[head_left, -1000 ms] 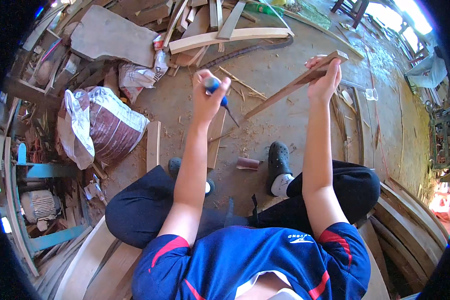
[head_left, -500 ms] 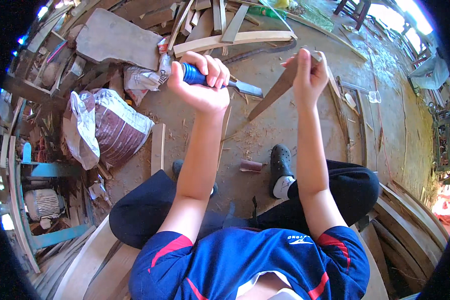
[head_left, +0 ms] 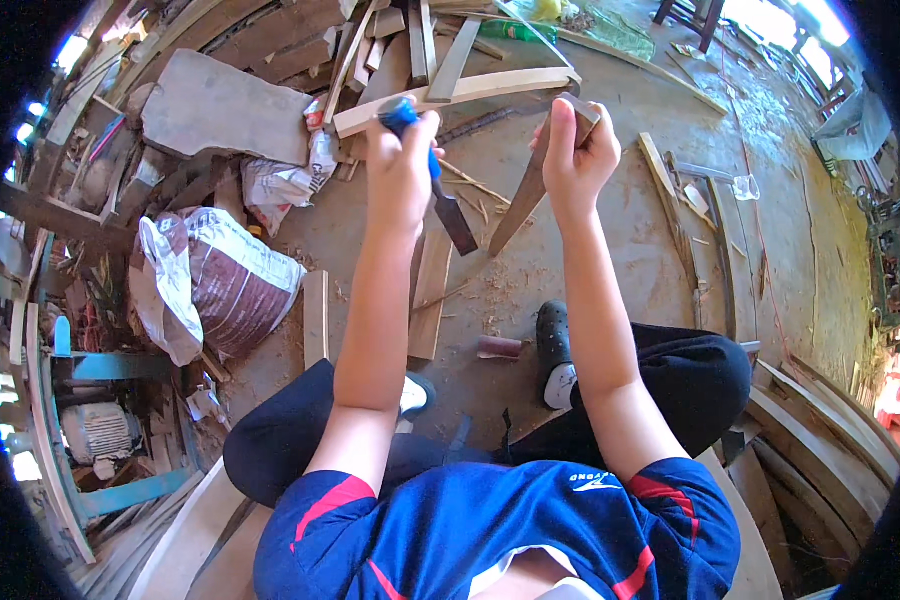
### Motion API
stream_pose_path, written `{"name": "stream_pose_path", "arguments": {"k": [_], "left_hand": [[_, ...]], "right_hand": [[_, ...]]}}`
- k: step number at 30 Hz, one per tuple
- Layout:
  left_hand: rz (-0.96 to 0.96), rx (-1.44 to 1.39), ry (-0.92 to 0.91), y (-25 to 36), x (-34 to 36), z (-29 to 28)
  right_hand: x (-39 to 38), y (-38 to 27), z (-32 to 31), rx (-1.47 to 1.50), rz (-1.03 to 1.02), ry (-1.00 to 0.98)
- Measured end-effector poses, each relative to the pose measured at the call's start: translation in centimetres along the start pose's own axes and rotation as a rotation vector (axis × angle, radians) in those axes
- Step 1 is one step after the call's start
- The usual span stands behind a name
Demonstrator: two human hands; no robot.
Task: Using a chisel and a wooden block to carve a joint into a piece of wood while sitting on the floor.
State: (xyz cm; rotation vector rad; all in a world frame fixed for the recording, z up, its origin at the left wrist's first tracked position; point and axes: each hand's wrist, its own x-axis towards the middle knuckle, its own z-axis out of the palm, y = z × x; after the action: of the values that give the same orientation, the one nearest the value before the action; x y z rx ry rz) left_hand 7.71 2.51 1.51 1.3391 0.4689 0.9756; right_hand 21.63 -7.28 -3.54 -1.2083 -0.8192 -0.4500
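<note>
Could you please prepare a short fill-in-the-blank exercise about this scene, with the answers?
1. The left hand grips a chisel with a ____ handle.
2. The right hand holds a long, tapering piece of ____.
3. The sleeves of the blue shirt carry ____ stripes.
4. The large white and brown sack lies on the person's ____ side.

Missing words: blue; wood; red; left.

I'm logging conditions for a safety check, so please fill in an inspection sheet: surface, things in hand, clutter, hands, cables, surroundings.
Surface: floor strewn with wood shavings.
Things in hand: blue-handled chisel, tapered wood piece; lower ends apart.
Clutter: curved plank ahead, filled sack at left.
Hands: left hand around the chisel's handle; right hand grips the wood's upper end.
Cables: thin reddish line at right, possibly a cord.
Surroundings: apparent motor beside blue frame.
</note>
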Motion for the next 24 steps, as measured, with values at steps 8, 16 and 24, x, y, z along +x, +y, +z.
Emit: {"name": "stream_pose_path", "arguments": {"k": [8, 16, 24], "left_hand": [[0.486, 0.117, -0.039, 2.0, 0.0, 1.9], [0.48, -0.327, 0.291, 4.6, 0.1, 5.0], [0.378, -0.442, 0.308, 5.8, -0.2, 5.8]], "right_hand": [[0.6, -0.6, 0.5, 0.159, 0.06, 0.134], [-0.4, -2.0, 0.1, 0.091, 0.072, 0.122], [-0.8, -4.0, 0.1, -0.084, -0.07, 0.091]]}}
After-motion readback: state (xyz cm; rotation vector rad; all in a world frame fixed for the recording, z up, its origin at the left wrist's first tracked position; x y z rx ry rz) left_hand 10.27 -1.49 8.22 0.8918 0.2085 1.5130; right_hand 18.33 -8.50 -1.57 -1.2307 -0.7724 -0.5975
